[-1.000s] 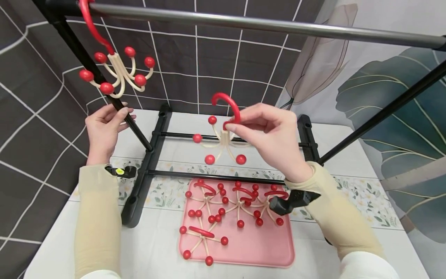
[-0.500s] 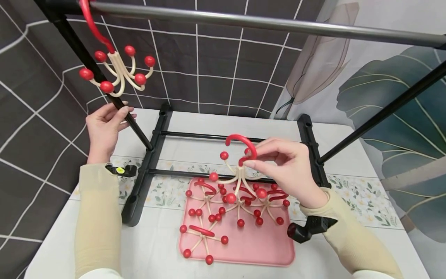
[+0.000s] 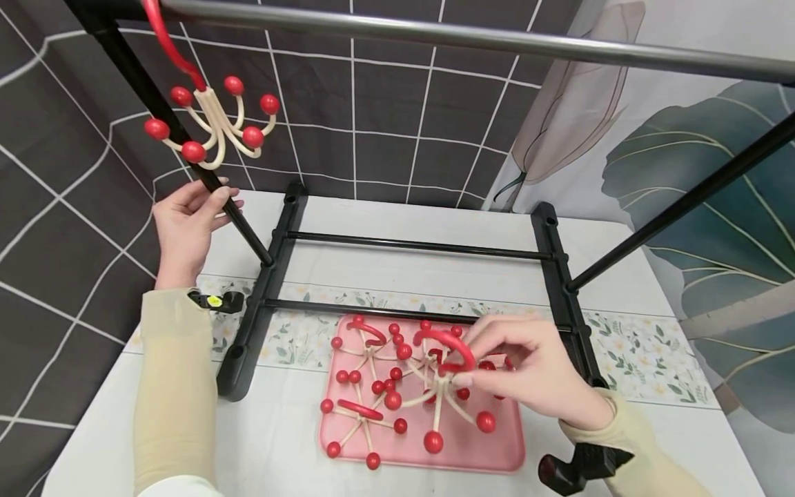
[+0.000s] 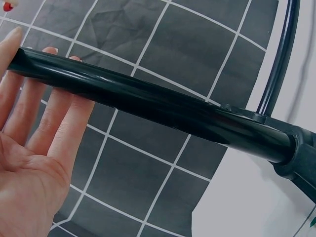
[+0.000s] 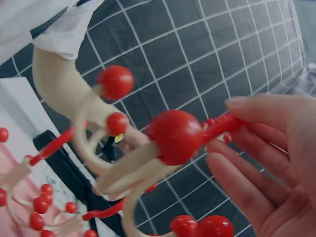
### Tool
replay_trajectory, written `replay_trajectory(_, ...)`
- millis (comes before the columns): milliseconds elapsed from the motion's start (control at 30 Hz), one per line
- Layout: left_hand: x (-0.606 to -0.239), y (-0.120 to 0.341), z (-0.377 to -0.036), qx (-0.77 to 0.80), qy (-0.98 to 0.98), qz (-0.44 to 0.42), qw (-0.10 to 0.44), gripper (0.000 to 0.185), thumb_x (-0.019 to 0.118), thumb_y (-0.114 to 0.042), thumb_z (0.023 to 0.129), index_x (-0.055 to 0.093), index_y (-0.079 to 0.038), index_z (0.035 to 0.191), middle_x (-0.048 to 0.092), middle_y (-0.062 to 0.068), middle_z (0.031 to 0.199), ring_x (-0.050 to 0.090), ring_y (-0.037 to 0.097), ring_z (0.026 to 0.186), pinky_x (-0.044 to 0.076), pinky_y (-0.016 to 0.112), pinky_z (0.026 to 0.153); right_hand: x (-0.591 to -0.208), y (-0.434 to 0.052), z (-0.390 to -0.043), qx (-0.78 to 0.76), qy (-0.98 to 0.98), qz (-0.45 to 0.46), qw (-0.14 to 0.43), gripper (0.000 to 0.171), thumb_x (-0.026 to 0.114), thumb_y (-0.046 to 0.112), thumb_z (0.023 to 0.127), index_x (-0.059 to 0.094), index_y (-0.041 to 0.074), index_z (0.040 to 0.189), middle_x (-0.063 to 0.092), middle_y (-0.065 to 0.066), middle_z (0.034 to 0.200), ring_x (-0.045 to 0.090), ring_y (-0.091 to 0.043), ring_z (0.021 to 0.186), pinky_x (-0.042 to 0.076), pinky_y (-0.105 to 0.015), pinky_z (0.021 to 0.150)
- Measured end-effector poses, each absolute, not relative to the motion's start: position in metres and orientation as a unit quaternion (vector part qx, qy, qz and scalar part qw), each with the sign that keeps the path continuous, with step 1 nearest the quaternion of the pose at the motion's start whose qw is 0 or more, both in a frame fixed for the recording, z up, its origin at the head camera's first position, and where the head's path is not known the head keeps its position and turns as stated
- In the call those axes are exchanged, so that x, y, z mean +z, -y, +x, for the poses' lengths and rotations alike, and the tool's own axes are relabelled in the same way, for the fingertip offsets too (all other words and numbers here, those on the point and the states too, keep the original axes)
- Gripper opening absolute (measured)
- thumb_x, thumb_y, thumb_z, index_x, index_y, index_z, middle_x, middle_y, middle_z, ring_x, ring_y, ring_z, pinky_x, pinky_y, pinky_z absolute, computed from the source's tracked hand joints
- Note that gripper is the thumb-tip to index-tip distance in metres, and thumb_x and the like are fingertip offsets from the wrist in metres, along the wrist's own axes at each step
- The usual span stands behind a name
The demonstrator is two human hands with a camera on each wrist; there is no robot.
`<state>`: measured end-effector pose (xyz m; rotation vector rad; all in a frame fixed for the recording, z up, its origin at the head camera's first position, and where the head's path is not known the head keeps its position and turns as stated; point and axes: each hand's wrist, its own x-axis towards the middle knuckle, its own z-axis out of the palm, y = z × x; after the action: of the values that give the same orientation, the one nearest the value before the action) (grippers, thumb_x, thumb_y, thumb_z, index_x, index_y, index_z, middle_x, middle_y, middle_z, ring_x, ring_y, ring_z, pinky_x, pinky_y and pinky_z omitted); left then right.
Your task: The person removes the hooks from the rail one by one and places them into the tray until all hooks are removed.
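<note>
Since a second ago the right hand (image 3: 528,373) has come down from in front of the rack to just above the pink tray (image 3: 497,449), bringing its hook (image 3: 444,376) along; the left hand (image 3: 186,231) has stayed on the black pole (image 3: 186,145).

Head view: the right hand pinches the hook's red loop between thumb and fingertips, its cream arms with red balls hanging over the tray among three more hooks (image 3: 366,373) lying there. The left hand's fingers lie straight against the slanted pole. Another hook (image 3: 211,117) hangs from the steel rail (image 3: 472,38) at upper left.

Left wrist view: the left hand (image 4: 29,163) is flat, fingers (image 4: 61,123) extended behind the pole (image 4: 148,103), touching it.

Right wrist view: the right hand's fingers (image 5: 261,153) close on the hook's red loop (image 5: 222,126); a red ball (image 5: 176,137) sits close to the lens.
</note>
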<state>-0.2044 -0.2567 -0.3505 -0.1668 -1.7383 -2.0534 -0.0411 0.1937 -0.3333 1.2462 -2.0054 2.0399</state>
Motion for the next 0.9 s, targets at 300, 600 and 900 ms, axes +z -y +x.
replay_trajectory(300, -0.350, 0.257, -0.205, -0.738, 0.633, -0.064, 0.225, 0.030, 0.079, -0.003, 0.089, 0.072, 0.008, 0.115, 0.075, 0.012, 0.097, 0.076, 0.019, 0.081, 0.059, 0.025, 0.076, -0.364, -0.200, -0.030, 0.616, 0.683, 0.387, -0.070, 0.029, 0.085, -0.012, 0.075, 0.075, 0.011, 0.089, 0.073, -0.006, 0.090, 0.068, -0.022, 0.086, 0.055, -0.028, 0.058)
replay_trajectory(600, -0.350, 0.256, -0.204, -0.736, 0.636, -0.056, 0.224, 0.029, 0.079, -0.004, 0.089, 0.073, 0.007, 0.115, 0.075, 0.011, 0.096, 0.076, 0.018, 0.081, 0.059, 0.024, 0.076, -0.392, -0.201, -0.022, 0.611, 0.709, 0.334, -0.116, 0.019, 0.085, 0.000, 0.082, 0.074, 0.015, 0.086, 0.073, -0.003, 0.089, 0.068, -0.020, 0.082, 0.056, -0.031, 0.057)
replay_trajectory(900, -0.350, 0.256, -0.204, -0.735, 0.639, -0.053, 0.222, 0.032, 0.079, -0.004, 0.088, 0.072, 0.009, 0.116, 0.075, 0.012, 0.098, 0.076, 0.019, 0.083, 0.059, 0.024, 0.076, -0.410, -0.200, -0.019, 0.637, 0.697, 0.281, -0.171, 0.018, 0.085, 0.000, 0.082, 0.070, 0.011, 0.084, 0.072, -0.009, 0.090, 0.069, -0.023, 0.083, 0.062, -0.035, 0.070)
